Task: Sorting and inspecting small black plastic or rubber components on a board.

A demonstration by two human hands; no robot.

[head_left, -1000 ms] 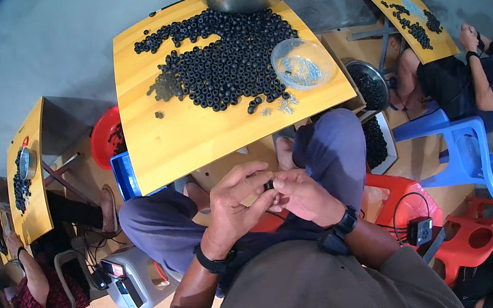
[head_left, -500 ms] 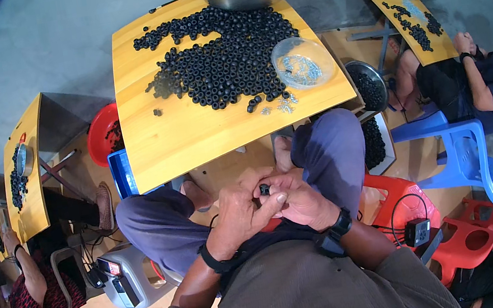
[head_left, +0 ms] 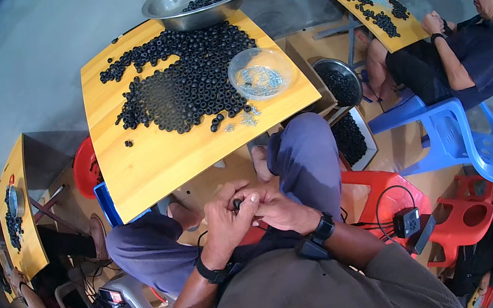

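Note:
Above my lap my left hand (head_left: 224, 223) and my right hand (head_left: 285, 211) meet, both closed with fingers overlapping. Between them shows the dark end of a small black cylindrical piece (head_left: 237, 204); the rest of it is covered by my fingers. Just beyond my knees stands a yellow wooden table (head_left: 159, 178). A wide spread of small black ring-shaped pieces (head_left: 184, 92) covers much of its top. At the table's right side a clear plastic tub (head_left: 285, 72) holds small silvery metal parts, and a few more silvery parts (head_left: 248, 119) lie loose by it.
A steel basin (head_left: 172, 19) with black pieces stands at the far edge. Right of the table are another metal bowl (head_left: 355, 80), a box of black pieces (head_left: 350, 140), a red stool (head_left: 390, 195) and a blue chair (head_left: 450, 126). Other people sit at tables on both sides.
The view has shifted, so the table sits farther left and lower. My hands have drawn closer together, and less of the black piece shows between my fingers.

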